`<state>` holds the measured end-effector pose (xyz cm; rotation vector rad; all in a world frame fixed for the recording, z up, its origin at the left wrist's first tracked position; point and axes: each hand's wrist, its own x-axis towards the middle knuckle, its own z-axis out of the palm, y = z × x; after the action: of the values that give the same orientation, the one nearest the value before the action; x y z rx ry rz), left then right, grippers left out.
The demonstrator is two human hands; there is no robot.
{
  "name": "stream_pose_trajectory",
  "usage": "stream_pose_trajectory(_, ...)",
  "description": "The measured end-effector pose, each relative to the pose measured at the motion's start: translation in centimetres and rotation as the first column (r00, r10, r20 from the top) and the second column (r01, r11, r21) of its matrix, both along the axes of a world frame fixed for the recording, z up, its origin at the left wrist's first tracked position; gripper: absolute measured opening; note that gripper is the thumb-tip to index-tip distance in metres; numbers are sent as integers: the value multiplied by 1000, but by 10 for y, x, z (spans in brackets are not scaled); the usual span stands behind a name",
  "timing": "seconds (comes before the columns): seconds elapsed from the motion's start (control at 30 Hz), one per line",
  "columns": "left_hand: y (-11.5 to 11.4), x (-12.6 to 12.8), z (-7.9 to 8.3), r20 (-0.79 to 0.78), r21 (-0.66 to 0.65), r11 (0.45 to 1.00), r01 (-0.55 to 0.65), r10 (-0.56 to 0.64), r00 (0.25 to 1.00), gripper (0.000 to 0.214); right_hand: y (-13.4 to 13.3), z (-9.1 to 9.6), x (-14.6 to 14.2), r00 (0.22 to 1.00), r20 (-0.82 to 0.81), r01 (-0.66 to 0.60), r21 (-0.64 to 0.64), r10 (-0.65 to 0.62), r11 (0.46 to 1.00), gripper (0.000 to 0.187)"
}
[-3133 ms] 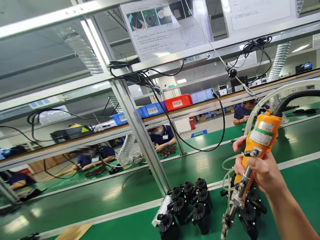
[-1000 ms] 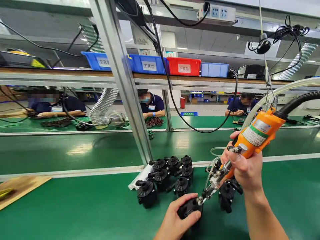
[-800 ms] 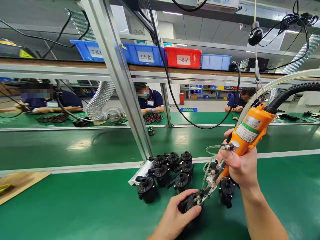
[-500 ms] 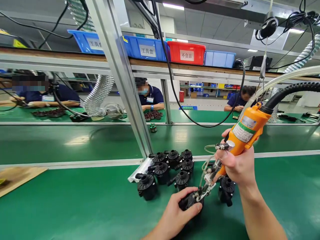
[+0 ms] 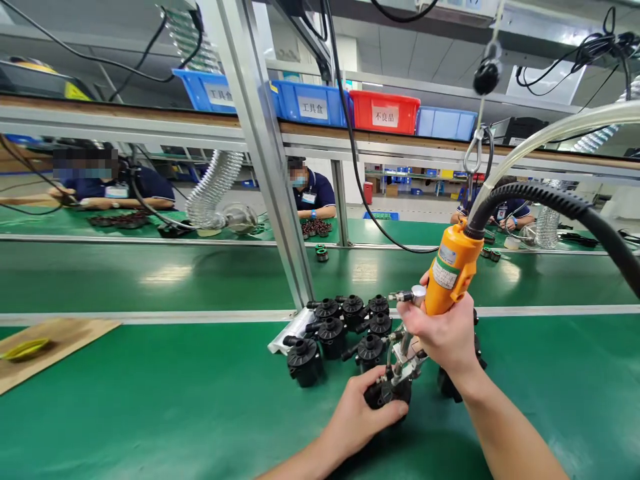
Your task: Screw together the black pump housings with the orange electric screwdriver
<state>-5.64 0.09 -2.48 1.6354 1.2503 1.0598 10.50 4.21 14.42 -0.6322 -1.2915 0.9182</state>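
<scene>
My left hand [image 5: 367, 403] is wrapped around a black pump housing [image 5: 389, 395] on the green tabletop. In my right hand [image 5: 445, 330] is an orange electric screwdriver [image 5: 453, 270], gripped around its body and held nearly upright. The tool's metal nose [image 5: 400, 363] reaches down to the top of the housing; whether the bit sits on a screw is too small to tell. Just behind the left hand stand several similar black pump housings [image 5: 331, 337]. More black housings [image 5: 450, 383] are partly hidden behind my right hand and wrist.
A silvery packet [image 5: 295, 330] lies beside the housings at the foot of a metal post [image 5: 275, 160]. At left, a yellow item [image 5: 26, 350] rests on brown cardboard [image 5: 75, 333]. A thick black cable [image 5: 540, 193] and clear hose trail right. Co-workers sit beyond.
The screwdriver has swung from a strong slant to nearly upright, its body shifting left over the housing. My left hand keeps its hold. The camera view has turned slightly left.
</scene>
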Motion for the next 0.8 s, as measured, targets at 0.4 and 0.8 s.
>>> stream_pose_trajectory(0.4, 2, 8, -15, 40, -12, 999, 50, -50, 998, 76, -18, 10, 83, 996, -86, 41, 69, -35, 997, 48)
stream_pose_trajectory(0.8, -2, 9, 2, 58, 54, 992, 112, -115, 992, 66, -25, 19, 11, 996, -77, -40, 103, 48, 994, 44)
